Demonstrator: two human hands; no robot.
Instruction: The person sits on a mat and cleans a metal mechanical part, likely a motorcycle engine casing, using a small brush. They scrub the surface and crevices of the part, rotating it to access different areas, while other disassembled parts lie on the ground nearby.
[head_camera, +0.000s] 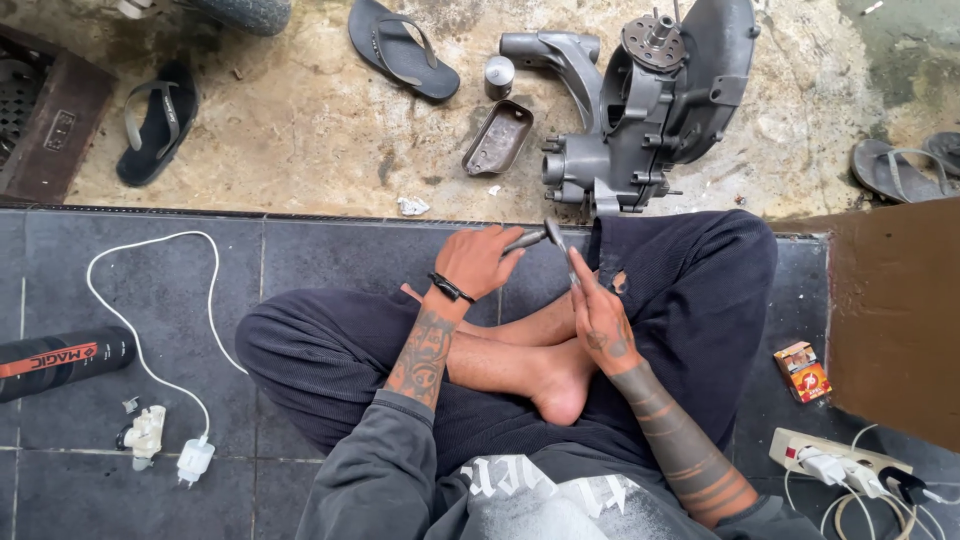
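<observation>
I sit cross-legged on dark floor tiles (330, 255). My left hand (478, 262) grips a short grey metal rod (526, 240) at its near end. My right hand (600, 315) pinches a thin metal tool (558, 240) whose flat head meets the rod's far tip, just above my knees. Directly beyond my hands, on the rough concrete floor, lies a large grey engine casing (640, 110) with a round flange on top.
A rusty metal tray (497, 138) and a small metal cylinder (498, 76) lie by the casing. Sandals (402, 48) (157, 122) (895, 168) are scattered about. A black can (62, 360), white cable with charger (195, 460), power strip (835, 462) and small orange box (803, 370) lie on the tiles.
</observation>
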